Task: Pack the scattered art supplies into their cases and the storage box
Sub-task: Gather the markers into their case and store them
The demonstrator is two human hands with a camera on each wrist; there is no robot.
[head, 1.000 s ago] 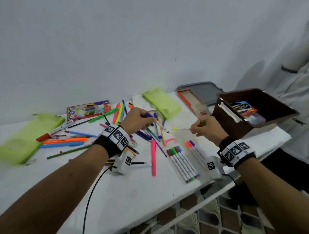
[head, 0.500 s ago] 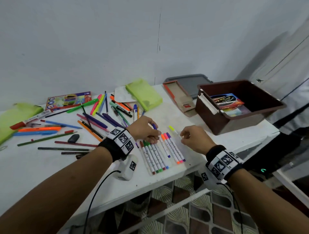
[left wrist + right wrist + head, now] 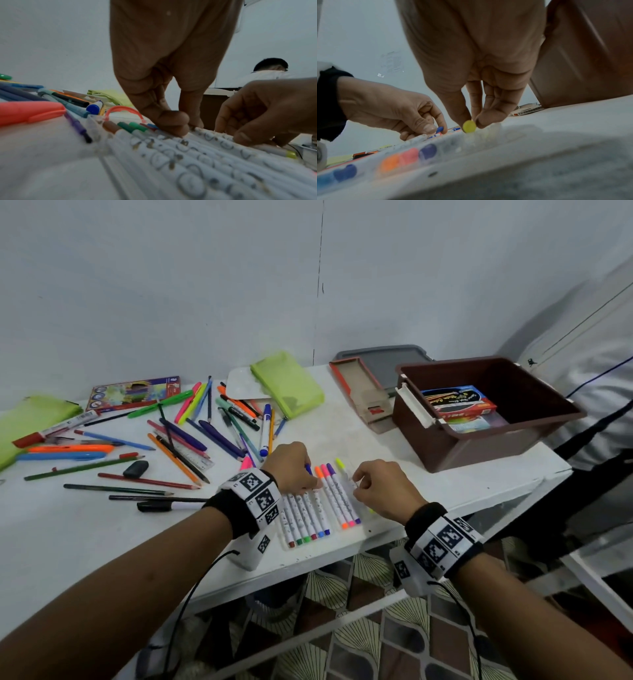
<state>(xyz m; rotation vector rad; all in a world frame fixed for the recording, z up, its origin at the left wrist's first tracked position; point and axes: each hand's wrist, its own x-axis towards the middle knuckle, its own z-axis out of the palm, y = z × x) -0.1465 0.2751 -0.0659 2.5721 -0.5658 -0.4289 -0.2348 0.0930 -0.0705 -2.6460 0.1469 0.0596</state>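
A clear marker tray (image 3: 318,537) near the table's front edge holds a row of white-barrelled markers (image 3: 310,517). My left hand (image 3: 310,481) pinches a blue-capped marker (image 3: 439,129) at the row's far end, its fingers (image 3: 171,124) down on the barrels. My right hand (image 3: 358,482) pinches a yellow marker (image 3: 340,464) just right of the orange, pink and purple ones; its yellow end (image 3: 469,126) shows between thumb and finger. The brown storage box (image 3: 428,446) stands open at the right with coloured packs inside.
Loose pens and pencils (image 3: 191,436) cover the table's left and middle. Two green pouches (image 3: 287,383) (image 3: 30,422), a pencil box (image 3: 133,393), an open cardboard case (image 3: 363,392) and a grey lid (image 3: 383,361) lie at the back. Another person sits at the right.
Both hands have come down from above the table onto the marker tray. The yellow marker went from held in the air to lying beside the purple one.
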